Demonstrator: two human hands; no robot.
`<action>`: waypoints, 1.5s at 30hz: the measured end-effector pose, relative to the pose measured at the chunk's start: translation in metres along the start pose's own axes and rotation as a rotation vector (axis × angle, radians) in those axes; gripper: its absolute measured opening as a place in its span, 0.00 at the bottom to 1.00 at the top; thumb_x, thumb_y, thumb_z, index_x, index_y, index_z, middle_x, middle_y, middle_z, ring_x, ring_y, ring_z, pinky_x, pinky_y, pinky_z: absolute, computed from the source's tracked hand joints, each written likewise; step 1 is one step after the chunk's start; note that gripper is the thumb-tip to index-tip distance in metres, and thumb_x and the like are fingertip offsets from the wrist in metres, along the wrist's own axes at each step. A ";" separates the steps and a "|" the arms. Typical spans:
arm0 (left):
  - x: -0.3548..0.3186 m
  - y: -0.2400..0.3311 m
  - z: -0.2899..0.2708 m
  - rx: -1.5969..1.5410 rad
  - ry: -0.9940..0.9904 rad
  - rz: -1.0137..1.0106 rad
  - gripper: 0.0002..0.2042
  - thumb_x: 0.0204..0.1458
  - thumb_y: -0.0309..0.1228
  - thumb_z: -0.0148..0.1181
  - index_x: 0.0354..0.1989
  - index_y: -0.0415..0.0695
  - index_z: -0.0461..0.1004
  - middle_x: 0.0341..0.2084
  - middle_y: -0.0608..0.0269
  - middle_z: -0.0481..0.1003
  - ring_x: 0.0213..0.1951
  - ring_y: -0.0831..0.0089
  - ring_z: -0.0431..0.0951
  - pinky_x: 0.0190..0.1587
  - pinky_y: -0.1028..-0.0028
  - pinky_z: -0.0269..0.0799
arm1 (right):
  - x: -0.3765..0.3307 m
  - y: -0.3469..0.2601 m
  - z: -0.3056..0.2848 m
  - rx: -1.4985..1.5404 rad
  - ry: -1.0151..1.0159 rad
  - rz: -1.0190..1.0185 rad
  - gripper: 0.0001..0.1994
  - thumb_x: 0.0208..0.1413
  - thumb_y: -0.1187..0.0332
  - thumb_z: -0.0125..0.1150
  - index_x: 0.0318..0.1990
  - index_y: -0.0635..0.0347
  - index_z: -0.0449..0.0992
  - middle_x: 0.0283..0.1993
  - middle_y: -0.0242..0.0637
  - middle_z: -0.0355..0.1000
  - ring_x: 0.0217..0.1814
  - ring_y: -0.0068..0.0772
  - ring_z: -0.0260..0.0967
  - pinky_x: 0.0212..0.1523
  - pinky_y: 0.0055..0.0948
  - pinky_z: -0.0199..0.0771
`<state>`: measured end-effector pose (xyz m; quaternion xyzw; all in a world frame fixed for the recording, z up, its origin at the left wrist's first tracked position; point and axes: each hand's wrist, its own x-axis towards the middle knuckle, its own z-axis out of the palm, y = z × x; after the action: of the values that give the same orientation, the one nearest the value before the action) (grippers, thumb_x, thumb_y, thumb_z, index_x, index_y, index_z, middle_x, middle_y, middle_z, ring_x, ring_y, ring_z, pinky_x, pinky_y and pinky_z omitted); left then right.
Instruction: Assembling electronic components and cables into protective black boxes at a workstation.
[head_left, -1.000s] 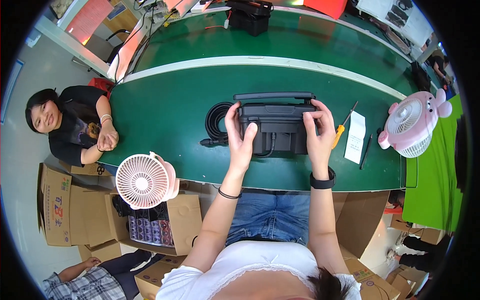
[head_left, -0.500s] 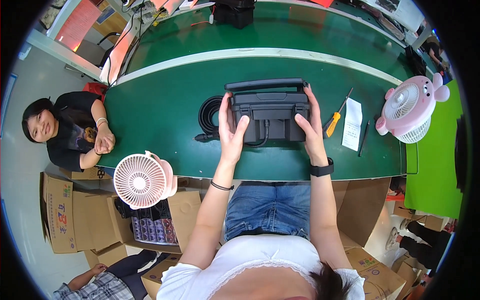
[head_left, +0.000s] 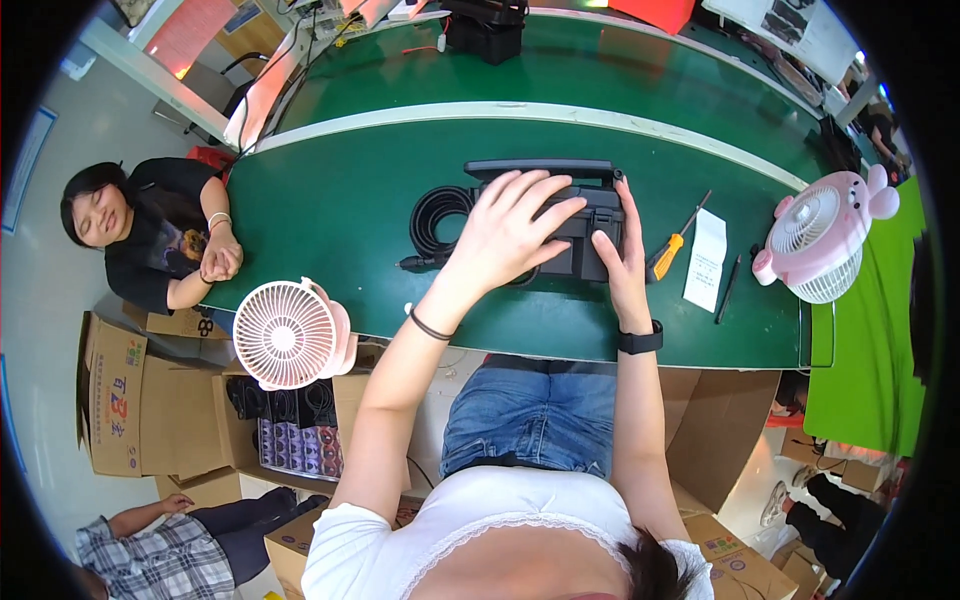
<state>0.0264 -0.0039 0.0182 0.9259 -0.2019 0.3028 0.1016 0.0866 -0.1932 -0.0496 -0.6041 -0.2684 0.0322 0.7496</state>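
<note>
While your left grip (head_left: 512, 230) spreads open over the black plastic carrying case (head_left: 580, 250) on the desk (head_left: 330, 240), let your right grip (head_left: 627, 272), clasping its right end, brace it squarely

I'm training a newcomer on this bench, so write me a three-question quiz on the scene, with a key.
1. True or false: the coiled black cable lies to the left of the black case.
2. Which thing lies between the right hand and the white paper slip?
A) pink fan
B) orange-handled screwdriver
C) thin black pen
3. Short answer: which hand has its fingers spread over the black case?

Key:
1. True
2. B
3. The left hand
</note>
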 end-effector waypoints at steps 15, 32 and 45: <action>-0.002 0.009 0.010 0.014 0.090 -0.013 0.27 0.38 0.35 0.70 0.52 0.53 0.76 0.49 0.64 0.74 0.46 0.62 0.76 0.50 0.64 0.72 | -0.007 -0.005 -0.020 -0.147 0.092 -0.020 0.24 0.59 0.65 0.59 0.63 0.54 0.67 0.73 0.41 0.54 0.75 0.41 0.50 0.69 0.39 0.56; 0.023 -0.055 0.017 0.018 0.031 -0.430 0.14 0.61 0.42 0.51 0.48 0.55 0.80 0.40 0.64 0.80 0.43 0.63 0.80 0.45 0.64 0.74 | -0.064 -0.055 -0.030 -0.351 0.401 0.101 0.24 0.61 0.74 0.59 0.65 0.61 0.64 0.59 0.39 0.71 0.42 0.20 0.73 0.29 0.15 0.72; 0.023 -0.067 0.033 -0.067 -0.029 -0.592 0.17 0.64 0.43 0.43 0.50 0.57 0.79 0.43 0.62 0.80 0.45 0.60 0.79 0.49 0.63 0.74 | -0.067 -0.055 0.011 -0.918 0.103 -0.150 0.15 0.51 0.76 0.66 0.49 0.57 0.79 0.48 0.42 0.78 0.38 0.40 0.78 0.40 0.30 0.78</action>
<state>0.0899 0.0387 0.0016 0.9448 0.0653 0.2400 0.2133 0.0094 -0.2234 -0.0222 -0.8531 -0.2603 -0.1740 0.4174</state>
